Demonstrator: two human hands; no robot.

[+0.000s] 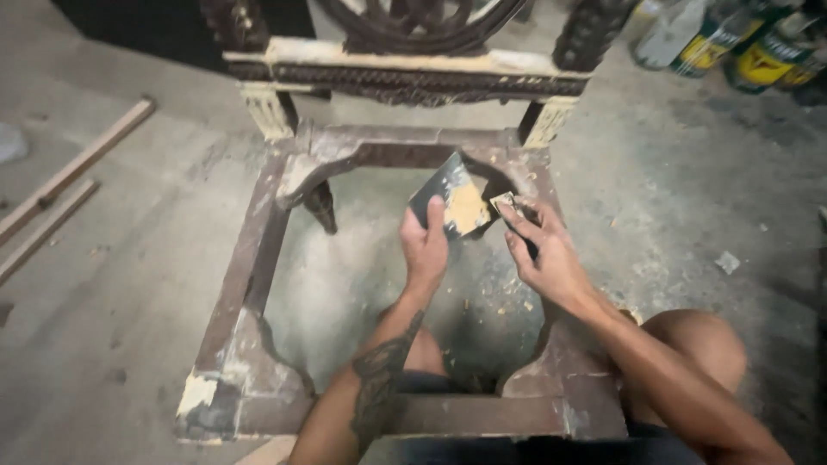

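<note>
My left hand (pixel 426 250) holds a dark flat board (pixel 435 191) smeared with tan filler paste, tilted over the open seat of a wooden chair frame (pixel 250 267). My right hand (pixel 547 254) grips a small putty knife (pixel 502 205) whose blade touches the board's right edge. Both hands hover near the frame's back right corner. The chair has no seat panel, and its worn rails show pale patches. A carved dark backrest (pixel 413 34) rises at the top.
Grey dusty concrete floor (pixel 698 198) surrounds the chair. Two wooden strips (pixel 69 176) lie at the left. Several paint cans (pixel 758 52) stand at the top right. My bare knee (pixel 698 344) shows at the lower right beside the frame.
</note>
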